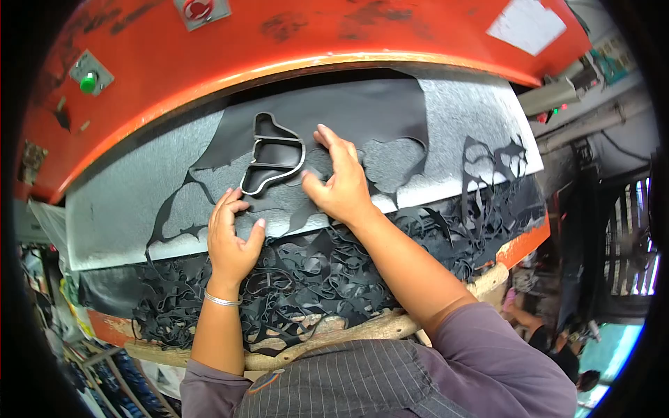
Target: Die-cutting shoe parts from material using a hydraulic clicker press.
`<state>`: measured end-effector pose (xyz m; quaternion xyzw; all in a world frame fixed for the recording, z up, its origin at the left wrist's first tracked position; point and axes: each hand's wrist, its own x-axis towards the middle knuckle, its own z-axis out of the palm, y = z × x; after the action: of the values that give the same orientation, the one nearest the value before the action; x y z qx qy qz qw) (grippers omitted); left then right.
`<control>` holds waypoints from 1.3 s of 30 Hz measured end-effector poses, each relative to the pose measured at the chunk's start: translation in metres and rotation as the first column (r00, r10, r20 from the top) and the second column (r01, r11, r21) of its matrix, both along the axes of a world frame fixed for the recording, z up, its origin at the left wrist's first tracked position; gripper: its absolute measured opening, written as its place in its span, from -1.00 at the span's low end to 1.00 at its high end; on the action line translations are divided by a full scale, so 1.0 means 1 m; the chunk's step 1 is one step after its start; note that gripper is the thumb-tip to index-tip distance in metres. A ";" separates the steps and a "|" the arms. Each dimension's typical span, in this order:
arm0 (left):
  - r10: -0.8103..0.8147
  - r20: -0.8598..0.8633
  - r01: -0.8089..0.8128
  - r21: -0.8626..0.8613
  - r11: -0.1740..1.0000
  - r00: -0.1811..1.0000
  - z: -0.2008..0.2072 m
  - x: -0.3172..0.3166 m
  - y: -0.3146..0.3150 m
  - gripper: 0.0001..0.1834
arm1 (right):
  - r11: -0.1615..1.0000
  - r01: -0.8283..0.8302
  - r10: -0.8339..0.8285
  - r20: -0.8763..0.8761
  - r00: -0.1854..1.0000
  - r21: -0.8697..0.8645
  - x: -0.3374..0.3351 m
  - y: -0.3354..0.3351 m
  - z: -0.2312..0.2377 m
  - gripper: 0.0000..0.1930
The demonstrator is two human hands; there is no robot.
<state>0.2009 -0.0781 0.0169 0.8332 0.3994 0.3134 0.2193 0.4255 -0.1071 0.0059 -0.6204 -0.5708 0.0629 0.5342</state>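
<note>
A metal cutting die (304, 155) with curved walls and cross bars lies on a sheet of black leather-like material (376, 104). My left hand (233, 235) is at the die's near end, fingers apart, its fingertips close to the rim; whether they touch I cannot tell. To the right of the die, my right hand (339, 180) is open, with thumb and fingers spread. Cut-out gaps in the sheet's near part show the grey cutting board (460, 104) beneath. Thin strips of the sheet trail left and toward me.
A heap of black offcuts (313, 279) fills the ledge between the board and me, edged by a wooden rail (334, 334). An orange machine body (313, 31) spans the far side, carrying a green button (88, 83) and a red button (198, 8). Another person (557, 345) is at far right.
</note>
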 end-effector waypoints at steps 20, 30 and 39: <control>0.017 -0.024 -0.019 -0.097 0.995 1.000 0.010 0.001 -0.005 -0.57 | 0.987 0.029 0.003 0.198 0.980 -0.159 -0.003 -0.004 0.005 -0.32; -0.029 -0.101 0.026 -0.036 0.999 0.994 0.009 -0.005 0.000 -0.51 | 0.982 0.071 -0.024 0.259 0.966 -0.174 -0.013 -0.003 0.004 -0.40; 0.025 0.117 -0.012 -0.111 0.994 0.993 0.018 -0.031 0.004 -0.61 | 0.967 0.067 -0.069 0.002 0.998 -0.246 -0.017 -0.011 0.014 -0.38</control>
<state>0.1697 -0.0738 0.0347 0.7959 0.4102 0.3418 0.2853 0.4083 -0.1180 0.0198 -0.7008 -0.5353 0.1169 0.4567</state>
